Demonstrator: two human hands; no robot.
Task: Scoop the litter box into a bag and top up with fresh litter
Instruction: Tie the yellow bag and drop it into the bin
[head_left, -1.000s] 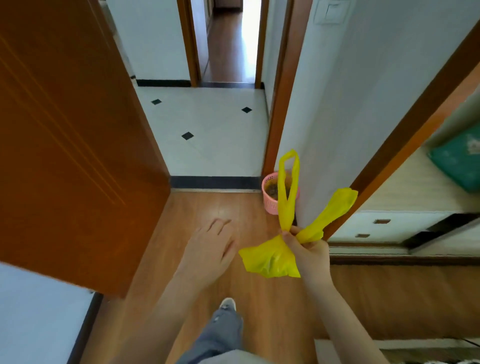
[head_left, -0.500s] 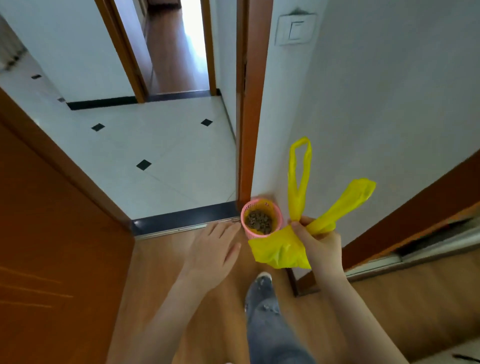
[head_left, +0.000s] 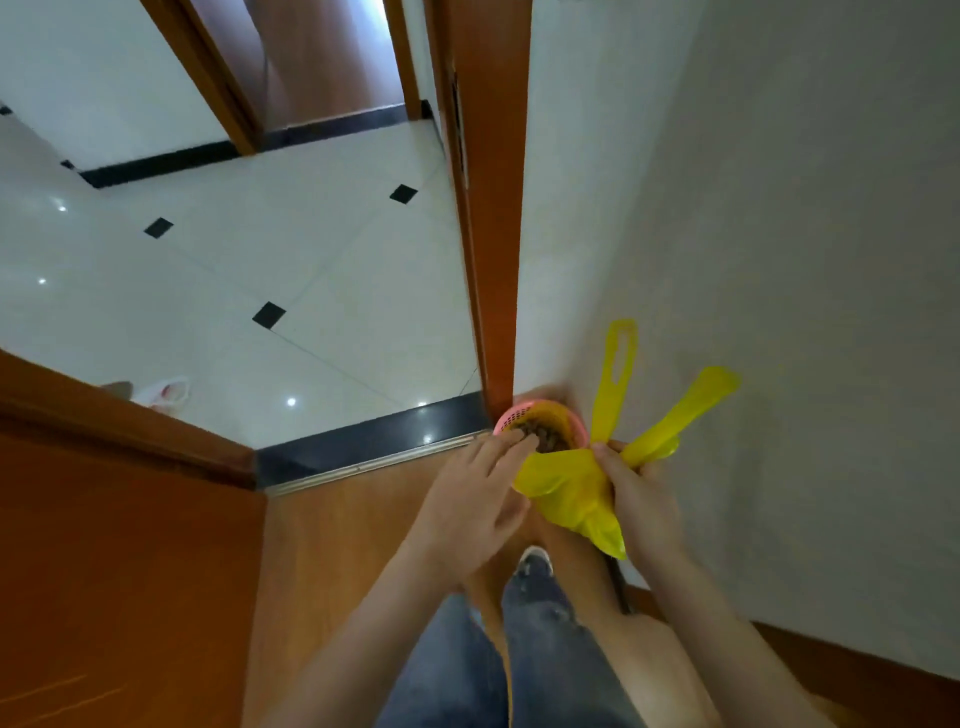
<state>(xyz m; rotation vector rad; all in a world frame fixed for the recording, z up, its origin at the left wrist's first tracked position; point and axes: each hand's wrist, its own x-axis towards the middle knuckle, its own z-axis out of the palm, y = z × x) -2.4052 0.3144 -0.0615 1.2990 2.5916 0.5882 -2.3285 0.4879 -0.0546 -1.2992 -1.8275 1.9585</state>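
A yellow plastic bag (head_left: 569, 488) hangs in front of me, its two handle loops sticking up against the white wall. My right hand (head_left: 641, 493) grips the bag at the base of the loops. My left hand (head_left: 480, 499) reaches with straight fingers to the bag's left edge, just touching it. Right behind the bag a small pink basket (head_left: 519, 413) stands on the floor in the corner by the door frame, holding dark clumpy stuff (head_left: 543, 434). The bag covers the basket's near side.
An orange wooden door frame (head_left: 491, 234) rises behind the basket, with white wall to its right. An open wooden door (head_left: 104, 545) fills the left. Beyond the black threshold (head_left: 374, 441) lies white tiled floor. My jeans leg and shoe (head_left: 530, 566) stand below the hands.
I have stepped closer to the pink basket. Both hands moved forward with the bag, and my left hand has come up to the bag's edge over the basket.
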